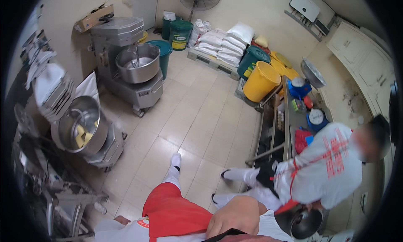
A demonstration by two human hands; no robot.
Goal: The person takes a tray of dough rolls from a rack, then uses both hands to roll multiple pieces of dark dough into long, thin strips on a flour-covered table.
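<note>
My right hand (233,217) is raised close in front of my body at the lower edge. Its back faces up and the fingers curl under; what they hold, if anything, is hidden. Low at my left side, my left hand (122,220) shows only in small part beside the white sleeve, touching nothing that I can make out. A red apron (176,214) hangs over my white clothes. One of my legs, with a white shoe (176,159), stretches forward on the tiled floor (195,137).
At left stand a mixer bowl (82,124) holding yellow blocks and another floor mixer (138,68). A co-worker (319,166) bends at right by a dark round pan (306,223) and a bench with blue scales (317,118). Stacked white sacks (228,40) and a yellow bin (262,80) line the back.
</note>
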